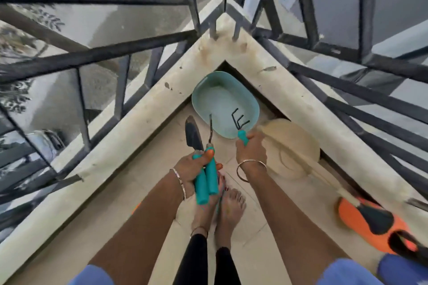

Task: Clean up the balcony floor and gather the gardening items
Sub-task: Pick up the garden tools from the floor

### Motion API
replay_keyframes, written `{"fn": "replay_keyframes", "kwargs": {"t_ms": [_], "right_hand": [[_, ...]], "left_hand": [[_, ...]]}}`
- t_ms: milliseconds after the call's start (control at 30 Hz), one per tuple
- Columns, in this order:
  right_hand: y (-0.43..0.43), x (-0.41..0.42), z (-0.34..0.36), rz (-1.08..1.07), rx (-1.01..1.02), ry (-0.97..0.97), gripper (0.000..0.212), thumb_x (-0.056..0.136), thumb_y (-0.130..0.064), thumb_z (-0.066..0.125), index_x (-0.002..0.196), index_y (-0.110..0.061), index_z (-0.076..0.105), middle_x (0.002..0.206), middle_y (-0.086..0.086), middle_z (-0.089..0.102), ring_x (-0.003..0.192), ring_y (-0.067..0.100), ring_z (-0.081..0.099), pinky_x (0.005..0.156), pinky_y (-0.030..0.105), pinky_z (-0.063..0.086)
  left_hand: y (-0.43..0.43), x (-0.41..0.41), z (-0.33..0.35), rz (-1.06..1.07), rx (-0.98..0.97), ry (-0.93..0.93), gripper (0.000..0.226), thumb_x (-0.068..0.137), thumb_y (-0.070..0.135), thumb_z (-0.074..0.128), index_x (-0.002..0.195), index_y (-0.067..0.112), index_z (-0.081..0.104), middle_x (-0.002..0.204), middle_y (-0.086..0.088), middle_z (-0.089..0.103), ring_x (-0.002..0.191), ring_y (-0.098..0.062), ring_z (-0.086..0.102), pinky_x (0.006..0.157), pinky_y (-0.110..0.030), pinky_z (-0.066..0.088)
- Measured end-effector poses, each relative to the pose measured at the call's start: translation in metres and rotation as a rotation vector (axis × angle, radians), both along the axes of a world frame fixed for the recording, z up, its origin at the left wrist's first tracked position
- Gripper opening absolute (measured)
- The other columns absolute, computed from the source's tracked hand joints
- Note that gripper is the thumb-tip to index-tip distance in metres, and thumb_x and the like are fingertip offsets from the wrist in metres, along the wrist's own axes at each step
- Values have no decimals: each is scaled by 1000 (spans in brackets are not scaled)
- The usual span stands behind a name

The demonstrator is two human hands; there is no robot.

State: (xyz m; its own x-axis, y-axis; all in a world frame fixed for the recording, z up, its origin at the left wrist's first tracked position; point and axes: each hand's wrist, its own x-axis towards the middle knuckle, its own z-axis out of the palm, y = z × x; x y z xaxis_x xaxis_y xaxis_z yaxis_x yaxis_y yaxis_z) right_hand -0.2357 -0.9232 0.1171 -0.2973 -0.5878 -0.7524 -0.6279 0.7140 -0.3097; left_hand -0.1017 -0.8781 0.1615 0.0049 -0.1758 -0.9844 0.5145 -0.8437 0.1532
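Note:
My left hand (pixel 192 168) grips two garden tools by their teal handles: a dark trowel (pixel 192 133) and a thin weeder (pixel 210 129), both blades pointing away from me. My right hand (pixel 251 149) holds a small hand rake (pixel 240 122) by its teal handle, its black prongs over the near end of the teal oval tub (pixel 222 90). The tub sits on the floor in the balcony corner and looks empty.
A beige broom (pixel 294 152) lies on the floor at the right, its stick running toward an orange and black dustpan (pixel 368 222). A low stone parapet (pixel 148 111) with black metal railings (pixel 97 53) encloses the corner. My bare feet (pixel 229 210) stand on the tiles.

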Motion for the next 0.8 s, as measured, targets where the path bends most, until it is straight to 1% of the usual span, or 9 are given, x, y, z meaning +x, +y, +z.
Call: {"fn": "replay_keyframes", "kwargs": {"t_ms": [67, 167, 233, 333, 467, 533, 633, 733, 800], "right_hand": [[1, 9, -23, 9, -18, 16, 44, 93, -25, 56, 131, -9, 39, 114, 20, 64, 103, 40, 62, 75, 36, 41], [1, 19, -49, 36, -36, 43, 38, 92, -23, 54, 124, -11, 38, 112, 20, 64, 100, 41, 62, 76, 38, 43], [1, 24, -59, 53, -20, 39, 33, 94, -22, 52, 122, -12, 37, 106, 20, 65, 96, 41, 63, 74, 38, 43], [5, 30, -75, 71, 8, 32, 34, 95, -22, 51, 124, -12, 38, 107, 21, 65, 96, 42, 62, 73, 37, 41], [7, 34, -91, 45, 46, 21, 32, 96, -22, 49, 124, -12, 36, 110, 20, 65, 99, 40, 62, 72, 35, 36], [7, 37, -93, 32, 32, -10, 31, 96, -21, 49, 123, -12, 37, 105, 19, 64, 97, 39, 62, 71, 33, 34], [5, 40, -94, -8, 22, -68, 33, 96, -23, 50, 125, -12, 37, 102, 16, 62, 95, 38, 61, 70, 32, 34], [5, 43, -95, -151, 19, -94, 37, 94, -37, 52, 121, -17, 36, 104, 16, 63, 94, 38, 63, 76, 36, 45], [9, 45, -91, -323, 18, -114, 38, 88, -49, 52, 113, -27, 34, 96, 11, 64, 88, 38, 66, 80, 47, 54]], "left_hand": [[-8, 6, -17, -32, 5, 9, 20, 96, 17, 59, 110, 7, 49, 83, -17, 61, 51, -13, 68, 44, -27, 55], [-17, 15, -40, -85, -9, -12, 17, 96, 17, 59, 108, 7, 53, 84, -15, 61, 54, -12, 68, 49, -27, 57], [-24, 18, -51, -135, -3, -55, 16, 95, 20, 62, 104, 8, 57, 85, -13, 61, 60, -15, 67, 53, -27, 57], [-33, 18, -65, -254, 32, -126, 23, 93, 27, 66, 105, 8, 59, 87, -10, 60, 71, -18, 57, 60, -29, 51], [-43, 13, -82, -268, 56, -149, 17, 92, 25, 67, 93, 10, 59, 81, -8, 58, 69, -18, 53, 63, -29, 48], [-47, 11, -89, -279, 75, -169, 20, 91, 27, 69, 86, 12, 57, 80, -7, 57, 68, -18, 52, 65, -29, 47], [-51, 11, -98, -300, 109, -177, 25, 88, 30, 72, 85, 12, 55, 80, -7, 56, 68, -18, 52, 68, -31, 47], [-52, 12, -101, -290, 116, -187, 29, 85, 31, 76, 85, 12, 55, 84, -9, 58, 68, -19, 53, 72, -32, 48], [-51, 15, -102, -290, 126, -200, 32, 82, 34, 78, 86, 12, 56, 87, -10, 60, 71, -20, 54, 74, -33, 48]]}}
